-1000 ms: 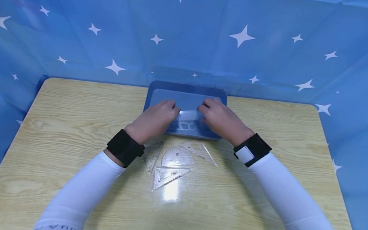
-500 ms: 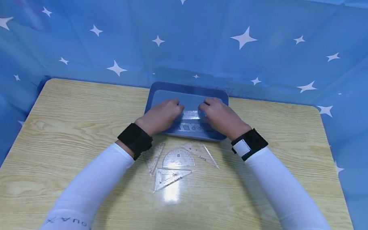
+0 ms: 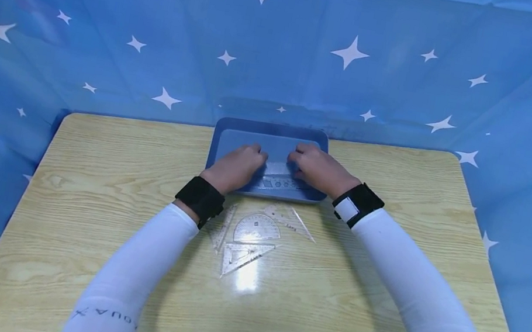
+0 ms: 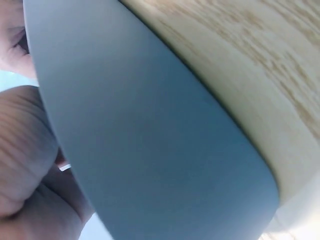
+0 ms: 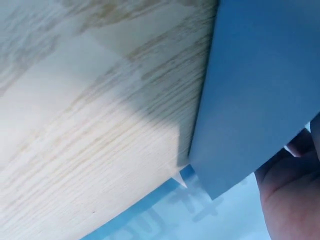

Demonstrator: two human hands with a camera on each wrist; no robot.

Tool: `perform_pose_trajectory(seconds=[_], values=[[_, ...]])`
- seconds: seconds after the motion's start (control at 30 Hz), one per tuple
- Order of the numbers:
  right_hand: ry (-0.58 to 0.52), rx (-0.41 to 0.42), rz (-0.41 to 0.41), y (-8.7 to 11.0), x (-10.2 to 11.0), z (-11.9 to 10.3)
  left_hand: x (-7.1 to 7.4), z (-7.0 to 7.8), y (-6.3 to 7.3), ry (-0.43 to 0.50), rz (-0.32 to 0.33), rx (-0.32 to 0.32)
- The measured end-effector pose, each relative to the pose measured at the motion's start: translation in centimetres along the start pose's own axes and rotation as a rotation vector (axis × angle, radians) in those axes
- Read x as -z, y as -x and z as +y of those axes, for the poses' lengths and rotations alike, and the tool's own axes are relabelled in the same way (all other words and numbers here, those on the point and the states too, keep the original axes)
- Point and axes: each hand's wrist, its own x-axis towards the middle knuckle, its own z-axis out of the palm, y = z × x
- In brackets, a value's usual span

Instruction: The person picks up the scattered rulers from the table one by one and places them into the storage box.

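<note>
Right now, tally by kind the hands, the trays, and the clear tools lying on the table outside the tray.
Hands: 2, left hand and right hand
Tray: 1
Set squares: 3, one partly hidden by the left wrist
Protractor: 1
Total: 7

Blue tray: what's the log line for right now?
held: clear strip | by: left hand, right hand | over: blue tray | nearby: protractor, set squares
</note>
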Motion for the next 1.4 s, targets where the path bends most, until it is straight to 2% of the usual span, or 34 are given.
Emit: perform_pose_trajectory(seconds=[0.33, 0.7, 0.97, 1.17, 1.4], values=[[-0.006, 0.007, -0.034, -0.2, -0.4, 0.5, -0.6, -0.2, -0.1, -0.032, 0.011, -0.006], [-0.065, -0.006, -0.058, 0.0, -0.8, 0.8, -1.0, -0.3, -0.2, -0.008, -0.006, 0.025], [-0.045, -0.006, -0.056, 0.0, -0.9, 0.8, -1.0, -0.5, -0.2, 0.013, -0.011, 0.031], [-0.007, -0.002, -0.036, 0.4, -0.7, 0.5, -0.7, -0.4, 0.0, 0.014, -0.025, 0.044], [-0.016, -0.008, -0.016, 0.8, -0.7, 0.4, 0.5, -0.2, 0.7, 0.062, -0.025, 0.068]])
